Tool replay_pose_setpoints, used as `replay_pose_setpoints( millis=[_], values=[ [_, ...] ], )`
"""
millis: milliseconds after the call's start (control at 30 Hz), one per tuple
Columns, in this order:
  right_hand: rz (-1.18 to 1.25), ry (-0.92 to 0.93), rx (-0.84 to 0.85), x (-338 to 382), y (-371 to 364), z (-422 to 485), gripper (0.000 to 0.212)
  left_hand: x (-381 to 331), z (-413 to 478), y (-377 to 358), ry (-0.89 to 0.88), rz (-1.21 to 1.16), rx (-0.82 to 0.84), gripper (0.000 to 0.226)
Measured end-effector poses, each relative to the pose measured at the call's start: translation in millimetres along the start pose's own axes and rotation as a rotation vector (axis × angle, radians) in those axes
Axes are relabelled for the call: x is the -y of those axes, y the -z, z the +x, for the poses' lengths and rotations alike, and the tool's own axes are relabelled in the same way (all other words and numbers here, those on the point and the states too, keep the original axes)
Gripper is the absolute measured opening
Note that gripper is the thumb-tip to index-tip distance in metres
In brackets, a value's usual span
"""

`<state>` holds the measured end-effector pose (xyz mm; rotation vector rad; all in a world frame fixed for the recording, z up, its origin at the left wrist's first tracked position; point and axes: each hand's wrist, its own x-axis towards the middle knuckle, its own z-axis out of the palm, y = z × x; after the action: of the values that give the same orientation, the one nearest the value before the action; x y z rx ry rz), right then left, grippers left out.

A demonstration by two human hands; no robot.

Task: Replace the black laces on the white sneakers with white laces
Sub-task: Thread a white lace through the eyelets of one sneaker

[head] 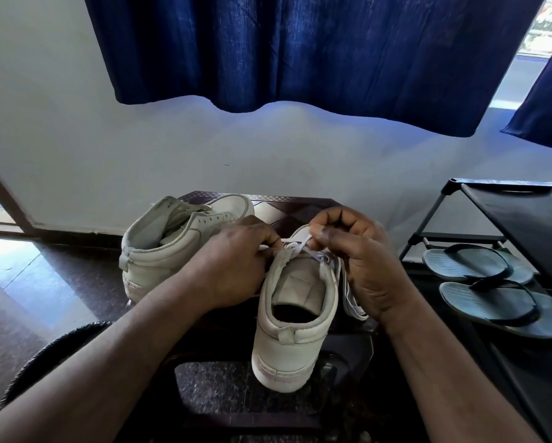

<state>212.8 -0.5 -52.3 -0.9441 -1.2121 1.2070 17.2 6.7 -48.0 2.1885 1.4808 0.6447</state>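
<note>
Nearest: white leather high-top sneaker [287,340], heel twd me, on dark stool [261,407]. My L hand [233,266] + R hand [357,254] both pinch flat white lace [300,246] at top eyelets. Best: pull even, keep flat, no twist.

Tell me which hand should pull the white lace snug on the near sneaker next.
Right, probably. The right hand pinches the white lace above the tongue of the near sneaker; the left hand curls at its left eyelet edge, seemingly steadying it.
</note>
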Motion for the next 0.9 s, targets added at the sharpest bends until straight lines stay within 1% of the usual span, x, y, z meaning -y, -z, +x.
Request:
replay_pose_setpoints(
  millis=[100,167,200,233,367,433,500,567,633,667,800,900],
  values=[
    [0.278,0.115,-0.033,11.6,5.5,1.0,0.016,-4.2,-2.0,0.0,0.017,0.099,-0.001,0.026],
    [0.472,0.184,-0.028,22.0,14.2,1.8,0.011,-5.1,-3.1,1.8,0.031,0.144,-0.011,0.019],
    [0.530,0.202,-0.019,25.8,18.4,1.9,0.009,-4.5,-4.0,2.4,0.043,0.167,-0.010,0.014],
    [0.557,0.207,-0.011,27.3,21.7,2.1,0.009,-3.8,-5.2,2.3,0.056,0.199,-0.003,0.012],
    [0.523,0.175,-0.023,19.3,22.0,2.2,0.012,-4.4,-11.1,-4.7,0.044,0.476,0.054,0.020],
    [0.533,0.149,-0.017,17.6,19.8,2.1,0.014,-2.8,-11.9,-8.0,0.043,0.494,0.059,0.020],
    [0.550,0.132,-0.015,19.5,20.0,2.2,0.015,-0.3,-10.2,-7.8,0.048,0.408,-0.005,0.017],
    [0.562,0.139,-0.025,22.3,21.8,1.8,0.014,1.9,-6.5,-4.2,0.074,0.222,-0.082,0.013],
    [0.578,0.162,-0.035,24.6,24.3,1.3,0.015,1.7,-3.6,-1.2,0.097,-0.019,-0.069,0.017],
    [0.588,0.172,-0.036,25.4,25.3,1.1,0.016,1.7,-2.7,-1.0,0.092,-0.095,-0.043,0.019],
    [0.613,0.191,-0.013,26.8,25.9,0.2,0.019,4.2,-1.6,-6.6,0.124,-0.212,-0.011,0.022],
    [0.622,0.196,-0.001,26.7,24.5,-0.3,0.019,3.6,0.1,-8.6,0.167,-0.227,-0.008,0.021]
  ],
)
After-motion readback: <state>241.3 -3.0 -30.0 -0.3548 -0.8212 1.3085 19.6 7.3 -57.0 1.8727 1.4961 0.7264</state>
